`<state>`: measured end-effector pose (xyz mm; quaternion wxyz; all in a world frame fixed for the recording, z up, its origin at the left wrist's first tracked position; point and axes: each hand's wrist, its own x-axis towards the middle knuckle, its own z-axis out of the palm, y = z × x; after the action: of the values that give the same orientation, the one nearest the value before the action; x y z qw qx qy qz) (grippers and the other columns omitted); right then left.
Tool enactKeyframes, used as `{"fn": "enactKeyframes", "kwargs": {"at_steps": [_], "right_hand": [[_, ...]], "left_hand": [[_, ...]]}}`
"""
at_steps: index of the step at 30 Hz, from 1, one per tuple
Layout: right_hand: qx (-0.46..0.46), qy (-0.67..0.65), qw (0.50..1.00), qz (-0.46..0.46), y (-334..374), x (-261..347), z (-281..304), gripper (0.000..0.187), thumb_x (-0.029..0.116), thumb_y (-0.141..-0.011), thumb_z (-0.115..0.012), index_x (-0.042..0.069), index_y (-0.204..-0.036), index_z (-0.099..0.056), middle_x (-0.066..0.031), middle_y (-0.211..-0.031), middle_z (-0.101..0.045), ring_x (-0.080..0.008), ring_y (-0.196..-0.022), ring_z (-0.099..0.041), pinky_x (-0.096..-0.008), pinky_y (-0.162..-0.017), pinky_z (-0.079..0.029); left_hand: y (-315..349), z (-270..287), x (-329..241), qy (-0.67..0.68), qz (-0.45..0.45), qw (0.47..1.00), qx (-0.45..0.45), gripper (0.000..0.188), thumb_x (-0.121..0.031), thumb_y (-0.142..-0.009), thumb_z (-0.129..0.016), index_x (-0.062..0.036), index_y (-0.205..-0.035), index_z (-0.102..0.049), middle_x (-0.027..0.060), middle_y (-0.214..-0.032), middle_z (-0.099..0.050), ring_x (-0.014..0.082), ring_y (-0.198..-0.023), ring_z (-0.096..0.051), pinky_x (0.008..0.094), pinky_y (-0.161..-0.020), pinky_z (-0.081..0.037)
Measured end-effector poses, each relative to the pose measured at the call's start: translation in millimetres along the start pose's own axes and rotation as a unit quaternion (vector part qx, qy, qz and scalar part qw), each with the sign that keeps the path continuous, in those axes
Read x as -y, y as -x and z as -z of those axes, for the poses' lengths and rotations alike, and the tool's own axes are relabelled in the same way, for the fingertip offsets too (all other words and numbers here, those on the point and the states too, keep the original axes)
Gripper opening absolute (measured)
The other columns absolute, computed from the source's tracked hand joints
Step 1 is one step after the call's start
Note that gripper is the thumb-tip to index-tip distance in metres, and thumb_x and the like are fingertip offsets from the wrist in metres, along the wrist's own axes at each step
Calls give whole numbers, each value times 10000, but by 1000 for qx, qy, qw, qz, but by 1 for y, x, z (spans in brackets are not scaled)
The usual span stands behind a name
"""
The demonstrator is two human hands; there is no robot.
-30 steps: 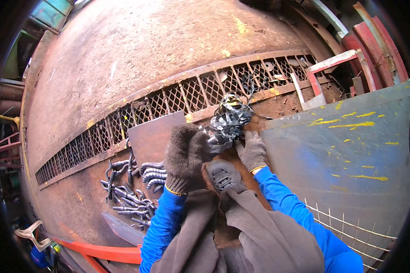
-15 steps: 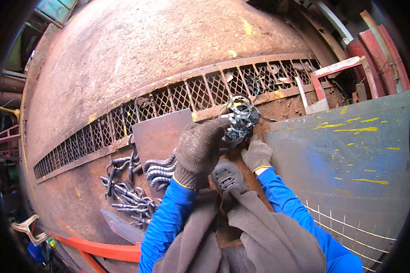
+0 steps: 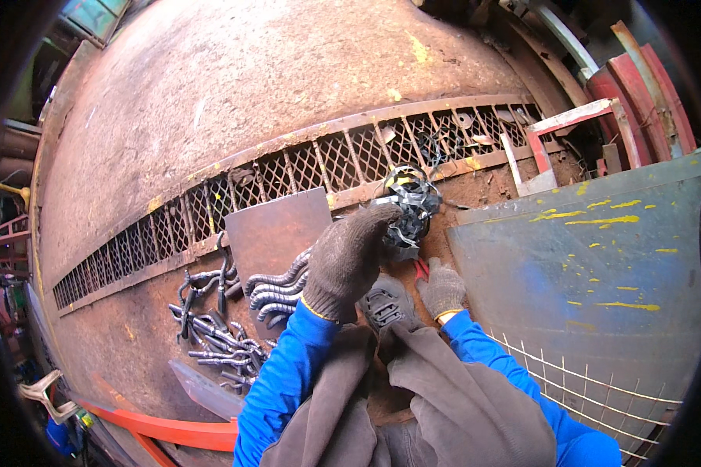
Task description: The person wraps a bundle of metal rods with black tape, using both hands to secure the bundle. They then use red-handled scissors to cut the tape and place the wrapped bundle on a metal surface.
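A tangled bundle of black and silvery strips (image 3: pixel 414 214) lies on the rusty ground ahead of my dark shoe. My left hand (image 3: pixel 352 253), in a brown knit glove, reaches over and grips its near left side; the fingertips are partly hidden. Beside the bundle, lower right, my right hand (image 3: pixel 442 288) is closed in a matching glove. A small red tool (image 3: pixel 421 269) pokes out of it toward the bundle; most of it is covered, so its kind cannot be made out. Bent grey metal rods (image 3: pixel 276 292) lie just left of my left wrist.
A mesh drain grate (image 3: pixel 288 173) crosses the ground ahead. A rusty flat plate (image 3: pixel 276 233) lies near more bent rods (image 3: pixel 222 342). To the right is a yellow-marked metal sheet (image 3: pixel 584 257) with white wire mesh (image 3: pixel 592 393). An orange bar (image 3: pixel 179 428) runs at lower left.
My right hand has drawn back slightly from the bundle, toward me, and the red tool now shows in it. My left hand stays at the bundle, turned a little.
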<state>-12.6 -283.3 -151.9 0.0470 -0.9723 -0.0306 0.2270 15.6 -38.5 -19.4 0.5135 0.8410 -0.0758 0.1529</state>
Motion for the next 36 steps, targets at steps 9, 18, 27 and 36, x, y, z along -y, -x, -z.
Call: {"fn": "enactKeyframes", "kwargs": {"at_steps": [9,18,27,36], "right_hand": [[88,-224,970,-21,29,-18,10,373,349,-891,-679,68,-1134,-646,-172,-950,-717,-298,-795,-710,-442,-669,-556],[238,-738,592,-220,38,-37,3,280,288,-1008,-533,78,-1135,-669,-62,-905,-711,-89,-583,-573,-216,-459,-432],[319,-802,466,-195,42,-34,-1,251,232,-975,-628,99,-1188,-628,-12,-822,-644,-91,-576,-555,-224,-495,-445],[299,-818,479,-110,57,-18,54,451,154,-1010,-556,136,-1447,-442,21,-810,-537,-47,-483,-416,-232,-417,-335]], "left_hand": [[4,0,0,-20,-34,998,-42,531,86,-756,-680,-72,-1261,-630,188,-1077,-708,394,-952,-702,436,-796,-571],[9,-10,12,41,-23,998,-42,603,40,-714,-786,-67,-1283,-619,169,-1087,-711,345,-937,-712,409,-788,-576],[15,-8,8,82,56,995,-19,604,15,-739,-823,-46,-1295,-595,141,-1168,-686,269,-1029,-680,364,-879,-535],[12,-8,18,25,4,999,-36,573,12,-722,-802,-78,-1260,-628,153,-1082,-717,320,-922,-719,407,-784,-565]]}}
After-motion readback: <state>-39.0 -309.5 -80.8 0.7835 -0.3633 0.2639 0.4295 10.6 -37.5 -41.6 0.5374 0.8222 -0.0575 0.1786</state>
